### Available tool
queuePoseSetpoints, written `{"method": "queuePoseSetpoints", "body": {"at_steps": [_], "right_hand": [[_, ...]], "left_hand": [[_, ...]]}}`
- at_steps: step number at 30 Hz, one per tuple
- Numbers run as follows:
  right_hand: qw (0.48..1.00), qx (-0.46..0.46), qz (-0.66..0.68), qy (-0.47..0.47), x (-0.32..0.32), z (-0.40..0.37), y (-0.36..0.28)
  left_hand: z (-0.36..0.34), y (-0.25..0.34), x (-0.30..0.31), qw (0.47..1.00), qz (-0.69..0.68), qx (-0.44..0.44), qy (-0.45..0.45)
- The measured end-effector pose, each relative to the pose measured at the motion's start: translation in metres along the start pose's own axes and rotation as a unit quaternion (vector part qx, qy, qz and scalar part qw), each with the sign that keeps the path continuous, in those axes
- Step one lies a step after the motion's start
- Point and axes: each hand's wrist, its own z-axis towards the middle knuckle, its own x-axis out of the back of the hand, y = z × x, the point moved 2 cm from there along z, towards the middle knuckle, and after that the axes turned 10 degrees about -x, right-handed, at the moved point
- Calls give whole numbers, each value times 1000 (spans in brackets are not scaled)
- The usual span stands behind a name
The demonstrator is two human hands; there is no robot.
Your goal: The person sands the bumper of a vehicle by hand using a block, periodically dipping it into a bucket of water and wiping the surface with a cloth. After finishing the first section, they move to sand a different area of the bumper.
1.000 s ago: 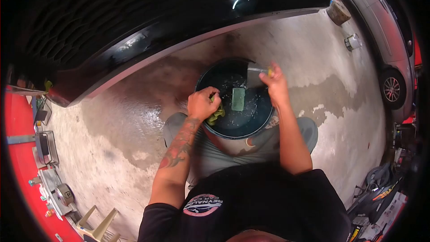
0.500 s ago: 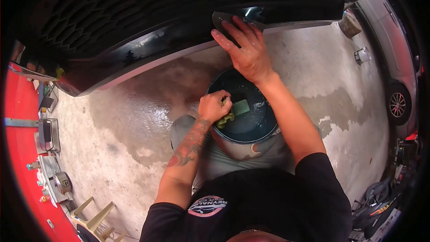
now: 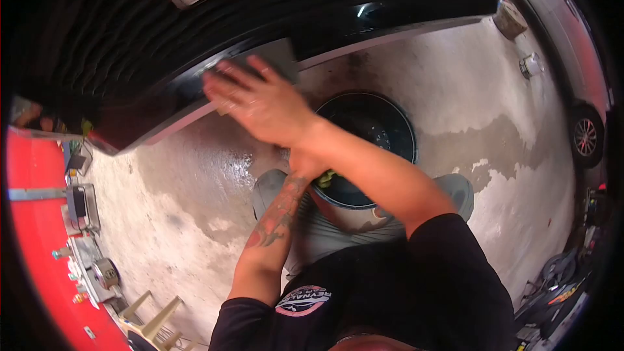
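My right hand (image 3: pixel 257 101), blurred by motion, presses a dark grey sheet of sandpaper (image 3: pixel 283 58) against the lower edge of a black car bumper (image 3: pixel 403 16). Its fingers are stretched over the sheet. My left hand (image 3: pixel 305 164) is partly hidden under my right wrist. It is closed on a yellow-green cloth (image 3: pixel 325 180) at the near left side of a dark bucket (image 3: pixel 414 140). The bucket holds water and stands between my knees.
Wet patches mark the concrete floor (image 3: pixel 175 175). A can (image 3: pixel 531 65) and a wooden block (image 3: pixel 509 21) are at the right, near a silver car (image 3: pixel 578 45). A beige plastic stool (image 3: pixel 159 318) lies at lower left, beside a red wall (image 3: pixel 39 221).
My right hand has slid the sandpaper leftward along the bumper, its forearm now crossing over my left hand. The left hand has shifted slightly down. The green block in the bucket is now hidden.
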Motion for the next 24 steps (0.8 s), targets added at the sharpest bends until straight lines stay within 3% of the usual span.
{"method": "queuePoseSetpoints", "body": {"at_steps": [2,4,5,6,7,10,13,14,17,22,24], "right_hand": [[1000,-9,16,-3,3,0,7],[1000,-26,8,15,14,-11,40],[997,-49,-53,36,24,-19,65],[989,-70,-114,55,40,-29,94],[982,-134,-121,59,56,-41,122],[943,-226,-153,191,95,-73,205],[928,-268,-176,187,85,-71,190],[948,-244,-120,167,80,-66,167],[955,-239,-150,89,70,-62,129],[894,-339,-236,174,103,-77,236],[875,-361,-265,184,107,-79,243]], "left_hand": [[5,17,5,999,-1,26,22],[-18,-44,-12,981,2,-24,-190],[-1,-14,9,985,-86,17,-150],[-1,-14,7,986,-92,14,-136],[-2,-15,7,988,-98,13,-121],[0,-12,9,984,-118,37,-131],[1,-11,9,987,-97,14,-129],[1,-10,10,986,-96,13,-134],[3,-8,12,986,-89,-1,-143],[-1,-15,6,985,-102,-2,-140],[2,-8,12,985,-92,7,-148]]}}
